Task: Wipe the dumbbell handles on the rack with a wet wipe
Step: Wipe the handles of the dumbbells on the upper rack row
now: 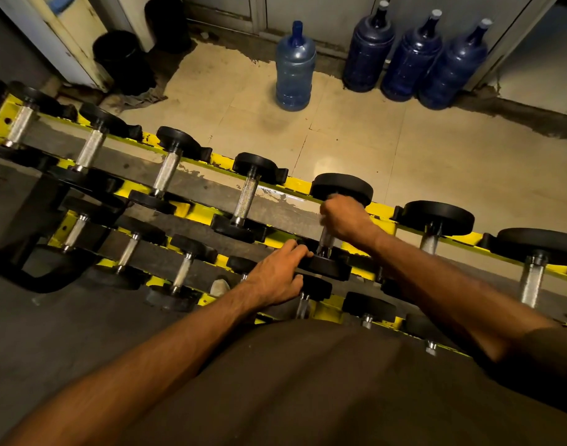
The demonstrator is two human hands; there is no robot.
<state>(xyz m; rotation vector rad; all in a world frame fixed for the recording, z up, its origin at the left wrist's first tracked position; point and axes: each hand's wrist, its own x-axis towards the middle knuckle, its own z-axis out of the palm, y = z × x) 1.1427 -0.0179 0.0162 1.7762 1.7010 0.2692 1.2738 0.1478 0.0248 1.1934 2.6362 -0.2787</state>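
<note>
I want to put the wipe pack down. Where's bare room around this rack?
Bare: tiled floor between the rack's far rail and the water jugs. A hand passes between the knurled handle and the one the right hand grips. Crowded where the left hand holds the dumbbell head.

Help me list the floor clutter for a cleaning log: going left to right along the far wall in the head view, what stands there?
Black bin → second black bin → pale blue water jug → dark blue jug → second dark blue jug → third dark blue jug.
</note>
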